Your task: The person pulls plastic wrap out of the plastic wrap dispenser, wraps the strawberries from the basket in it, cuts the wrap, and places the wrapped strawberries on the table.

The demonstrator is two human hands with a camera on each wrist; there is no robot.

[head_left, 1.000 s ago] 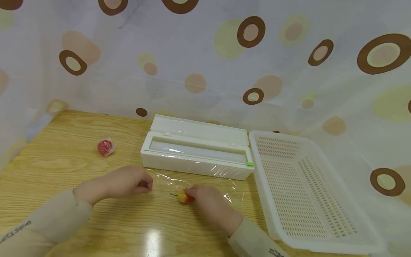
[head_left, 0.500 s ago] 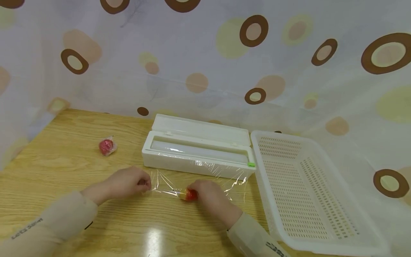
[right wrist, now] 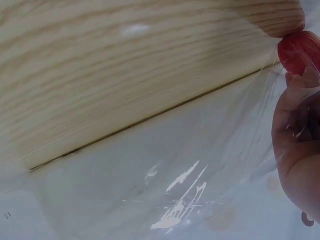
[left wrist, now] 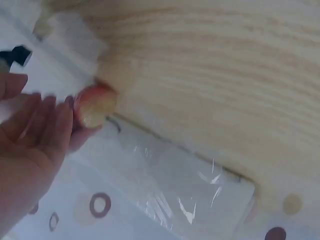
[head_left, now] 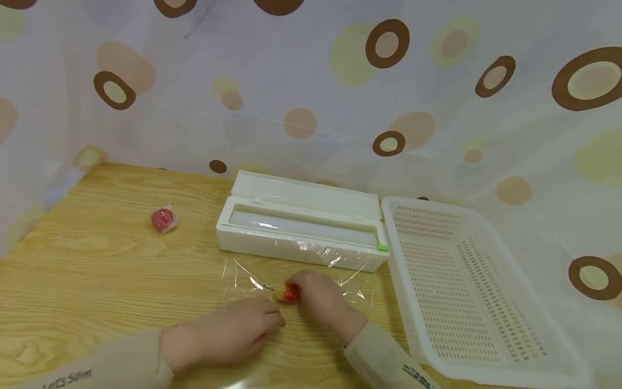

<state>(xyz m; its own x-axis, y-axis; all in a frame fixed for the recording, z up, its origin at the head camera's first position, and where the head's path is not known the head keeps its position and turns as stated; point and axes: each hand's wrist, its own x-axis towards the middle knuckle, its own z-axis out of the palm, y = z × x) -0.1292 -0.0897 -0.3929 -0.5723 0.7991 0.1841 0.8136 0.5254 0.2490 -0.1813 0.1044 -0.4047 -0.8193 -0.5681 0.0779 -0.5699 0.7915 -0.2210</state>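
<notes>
A small red-and-yellow fruit with a thin dark stem lies on the wooden table in front of the white cling film box. My right hand pinches its red side; the right wrist view shows fingertips against the red skin. Clear cling film stretches from the box down around the fruit. Nearer to me, my left hand hovers beside the fruit with nothing in it. In the left wrist view its fingers are fairly straight, close to the fruit.
The cling film box stands with its lid raised, a roll inside and a green slider at its right end. A white perforated basket is to the right. A red film-wrapped fruit sits at the far left.
My left hand has let go of the film's left edge and come right and nearer to me, beside the fruit. The film has been drawn over the fruit. My right hand stays at the fruit.
</notes>
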